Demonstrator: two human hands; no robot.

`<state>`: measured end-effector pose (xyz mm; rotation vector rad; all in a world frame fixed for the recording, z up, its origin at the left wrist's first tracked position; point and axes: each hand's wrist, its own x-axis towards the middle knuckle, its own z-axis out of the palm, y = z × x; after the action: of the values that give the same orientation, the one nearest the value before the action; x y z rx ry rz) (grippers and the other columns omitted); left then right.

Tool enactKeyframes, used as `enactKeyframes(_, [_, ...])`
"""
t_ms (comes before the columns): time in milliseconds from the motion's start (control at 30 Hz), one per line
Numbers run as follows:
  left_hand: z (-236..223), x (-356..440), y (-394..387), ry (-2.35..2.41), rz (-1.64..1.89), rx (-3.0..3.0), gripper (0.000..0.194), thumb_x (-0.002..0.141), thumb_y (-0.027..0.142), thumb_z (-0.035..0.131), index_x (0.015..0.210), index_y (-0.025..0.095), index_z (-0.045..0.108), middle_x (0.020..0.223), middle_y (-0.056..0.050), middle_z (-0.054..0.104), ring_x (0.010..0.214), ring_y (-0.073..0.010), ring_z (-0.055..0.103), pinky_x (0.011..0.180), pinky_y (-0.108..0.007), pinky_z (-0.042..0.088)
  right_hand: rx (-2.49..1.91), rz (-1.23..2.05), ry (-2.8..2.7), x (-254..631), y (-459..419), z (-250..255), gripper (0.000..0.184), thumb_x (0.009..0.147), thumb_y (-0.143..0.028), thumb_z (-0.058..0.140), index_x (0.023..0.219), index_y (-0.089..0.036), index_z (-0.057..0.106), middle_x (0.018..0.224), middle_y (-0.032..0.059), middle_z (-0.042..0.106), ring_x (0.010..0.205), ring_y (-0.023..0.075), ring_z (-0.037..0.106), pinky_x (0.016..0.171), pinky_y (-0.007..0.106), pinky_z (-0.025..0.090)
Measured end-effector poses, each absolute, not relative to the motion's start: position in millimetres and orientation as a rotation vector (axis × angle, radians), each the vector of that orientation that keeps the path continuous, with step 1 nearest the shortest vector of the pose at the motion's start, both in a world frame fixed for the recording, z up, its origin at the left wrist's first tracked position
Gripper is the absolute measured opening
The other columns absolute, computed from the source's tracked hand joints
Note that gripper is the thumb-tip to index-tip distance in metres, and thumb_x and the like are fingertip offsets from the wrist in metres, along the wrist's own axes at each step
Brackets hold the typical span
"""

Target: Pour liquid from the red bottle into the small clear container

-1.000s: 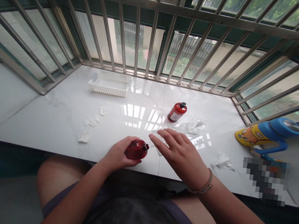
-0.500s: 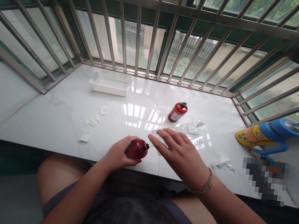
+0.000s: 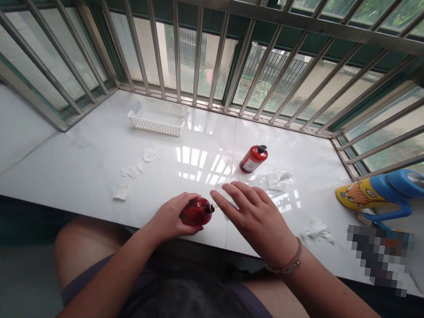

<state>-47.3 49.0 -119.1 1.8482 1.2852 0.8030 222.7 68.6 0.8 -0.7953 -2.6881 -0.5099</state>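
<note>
My left hand (image 3: 172, 217) is wrapped around a red see-through bottle (image 3: 195, 211) near the table's front edge. The bottle leans to the right, and its narrow dark neck is uncapped. My right hand (image 3: 251, 214) is just right of the bottle mouth, back of the hand up, fingers curving leftward. Something clear (image 3: 223, 214) shows faintly under these fingers, close to the mouth; the hand covers most of it, and I cannot make out its kind. A second red bottle (image 3: 253, 159), with a black cap and a pale label, stands upright beyond my right hand.
A white perforated basket (image 3: 157, 119) sits at the back left. Crumpled white tissue pieces (image 3: 132, 170) lie on the left, with more tissue (image 3: 319, 231) on the right. Beside a clear flat case (image 3: 280, 179) stands a yellow-and-blue flask (image 3: 373, 189). Metal window bars (image 3: 244, 69) edge the table.
Both hands and the tilted bottle keep nearly the same pose. The view has shifted very slightly; nothing was taken hold of or let go.
</note>
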Motion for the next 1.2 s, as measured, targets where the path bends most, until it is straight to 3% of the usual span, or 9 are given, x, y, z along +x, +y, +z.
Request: enactKeyframes(1200, [-121.3,-49.6,48.7,1.281,0.853,1.765,0.075,0.073,0.033,0.095,0.139,0.032,0.059,0.134,-0.002,0.071,0.12,-0.028,0.07,0.105,-0.04,0.056,-0.736,-0.554,-2.671,219.7,70.6,7.5,0.044,0.107,-0.008,0.055,0.149,-0.017,0.063,0.142,0.013,0.07,0.129,0.0312,0.061,0.096,0.044,0.05])
